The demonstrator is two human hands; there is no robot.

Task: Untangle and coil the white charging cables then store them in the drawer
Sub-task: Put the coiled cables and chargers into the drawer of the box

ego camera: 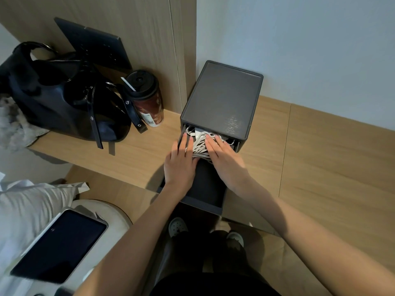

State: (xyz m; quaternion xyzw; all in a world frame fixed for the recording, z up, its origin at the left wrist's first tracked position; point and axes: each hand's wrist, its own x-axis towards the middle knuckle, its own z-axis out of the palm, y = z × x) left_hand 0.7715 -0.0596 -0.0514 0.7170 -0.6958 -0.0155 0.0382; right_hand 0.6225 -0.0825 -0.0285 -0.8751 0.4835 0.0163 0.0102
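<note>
while the right hand (224, 159) lies flat on the white cables (199, 146) at the back of the open drawer (201, 207) and the left hand (180, 163) lies just beside them, fingers straight and gripping nothing, the bunch could spring up and snag on the box (222, 99).

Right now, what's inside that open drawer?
The drawer holds a bundle of white cables, with the left hand and right hand laid flat against it. The hands and cabinet hide its back and anything under the cables.
</note>
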